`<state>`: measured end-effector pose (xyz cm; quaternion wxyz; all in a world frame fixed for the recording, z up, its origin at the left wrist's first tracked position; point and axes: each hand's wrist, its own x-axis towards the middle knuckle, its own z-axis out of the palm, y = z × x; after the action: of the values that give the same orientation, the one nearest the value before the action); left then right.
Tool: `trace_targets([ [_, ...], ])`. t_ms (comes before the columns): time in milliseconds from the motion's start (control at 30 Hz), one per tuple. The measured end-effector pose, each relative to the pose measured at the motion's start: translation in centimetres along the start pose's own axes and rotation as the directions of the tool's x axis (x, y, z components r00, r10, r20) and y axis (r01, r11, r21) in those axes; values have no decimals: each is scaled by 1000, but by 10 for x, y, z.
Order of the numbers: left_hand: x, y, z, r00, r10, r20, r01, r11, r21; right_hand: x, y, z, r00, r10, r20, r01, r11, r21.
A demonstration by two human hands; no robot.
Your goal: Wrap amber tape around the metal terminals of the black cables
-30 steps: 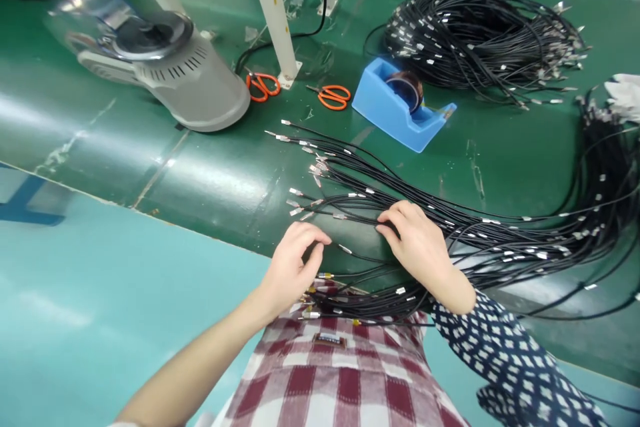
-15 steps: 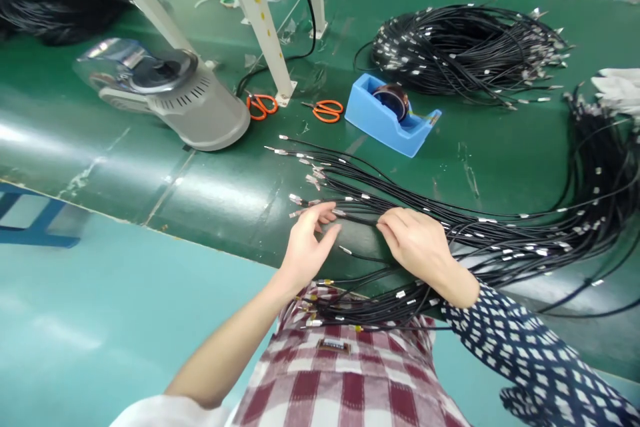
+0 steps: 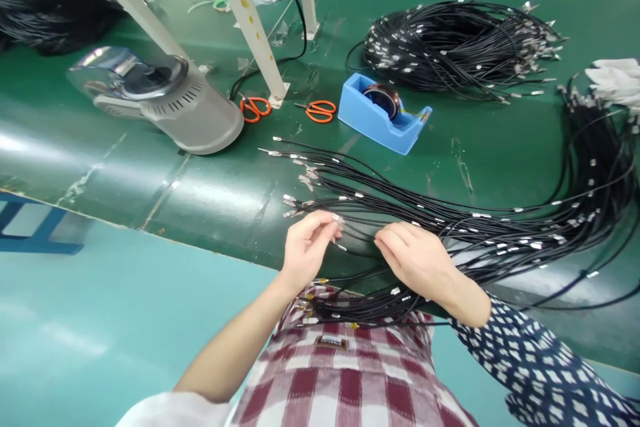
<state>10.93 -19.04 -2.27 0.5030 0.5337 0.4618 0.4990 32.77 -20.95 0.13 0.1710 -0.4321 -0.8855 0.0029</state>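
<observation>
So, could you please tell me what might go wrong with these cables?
The black cables lie close together and cross, so pulling one might tangle its neighbours. Some ends overhang the table edge by the checked garment and could snag or slip off. The left hand pinches one cable's pale end; a hard tug might strain it.

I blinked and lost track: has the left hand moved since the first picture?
Yes: judged against the blue tape dispenser, the left hand has moved rightward and forward, closer to it.

both hands (image 3: pixel 311 247) pinch black cables (image 3: pixel 480 228) (blue tape dispenser (image 3: pixel 373 121) beyond).
</observation>
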Motion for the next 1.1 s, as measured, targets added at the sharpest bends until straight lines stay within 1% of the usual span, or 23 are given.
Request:
trace_targets([
  [33, -1, -1, -1, 1000, 1, 28, -2, 999, 37, -1, 0, -1, 1000, 0, -8, 0, 1000, 12],
  [100, -1, -2, -3, 996, 28, 85, -44, 980, 192, -2, -1, -4, 999, 11, -35, -9, 999, 43],
  [167, -3, -3, -3, 978, 111, 179, -176, 896, 406, -4, -1, -7, 998, 20, -64, -16, 998, 69],
  [233, -9, -2, -3, 927, 166, 337, -340, 752, 564, -7, -2, -8, 996, 17, -88, -10, 997, 81],
  [300, -17, 3, -2, 852, 119, 510, -456, 649, 610, -8, -2, -10, 994, 7, -114, 2, 997, 81],
  [333, -22, 6, -2, 812, 75, 579, -485, 638, 598, -9, -2, -10, 992, 1, -127, 9, 997, 81],
  [367, -27, 10, -2, 771, 22, 636, -490, 658, 572, -9, -1, -11, 990, -4, -139, 15, 997, 82],
  [400, -30, 14, -2, 746, -22, 665, -461, 704, 540, -10, -1, -11, 988, -8, -151, 21, 996, 84],
  [433, -31, 17, -1, 766, -47, 641, -382, 768, 514, -10, -1, -11, 987, -12, -161, 26, 996, 86],
  [467, -31, 21, 0, 831, -62, 553, -256, 840, 479, -10, -1, -11, 986, -13, -169, 28, 996, 87],
  [500, -28, 24, 2, 901, -73, 427, -115, 910, 398, -10, -2, -11, 985, -13, -173, 28, 996, 87],
  [533, -25, 26, 5, 951, -94, 295, 11, 963, 270, -11, -2, -10, 985, -12, -175, 28, 996, 87],
  [567, -20, 28, 9, 973, -127, 194, 106, 988, 114, -11, -2, -10, 985, -7, -174, 23, 996, 89],
  [600, -14, 29, 13, 977, -161, 136, 168, 985, -39, -12, -2, -9, 985, -3, -170, 20, 995, 100],
  [633, -9, 30, 18, 975, -187, 117, 205, 965, -167, -12, -2, -10, 987, 7, -159, 13, 992, 128],
  [667, -5, 31, 22, 966, -220, 134, 248, 931, -266, -12, -1, -11, 990, 26, -136, -1, 983, 184],
  [733, 0, 31, 29, 934, -275, 230, 346, 858, -380, -10, 1, -18, 993, 99, -56, -72, 929, 364],
  [800, 1, 31, 33, 882, -312, 352, 442, 806, -395, -4, 6, -29, 976, 214, 33, -198, 824, 531],
  [867, 0, 31, 36, 835, -329, 441, 497, 794, -349, 6, 11, -38, 937, 338, 92, -320, 720, 616],
  [900, 0, 30, 37, 817, -335, 470, 510, 799, -317, 12, 13, -42, 919, 376, 122, -360, 672, 647],
  [933, -1, 30, 38, 803, -341, 490, 517, 807, -286, 17, 14, -44, 909, 386, 156, -382, 627, 679],
  [1000, -2, 29, 40, 791, -354, 499, 519, 819, -243, 26, 14, -45, 910, 351, 223, -394, 557, 731],
  [1100, -2, 28, 43, 775, -384, 502, 552, 798, -241, 35, 17, -44, 926, 229, 300, -376, 499, 781],
])
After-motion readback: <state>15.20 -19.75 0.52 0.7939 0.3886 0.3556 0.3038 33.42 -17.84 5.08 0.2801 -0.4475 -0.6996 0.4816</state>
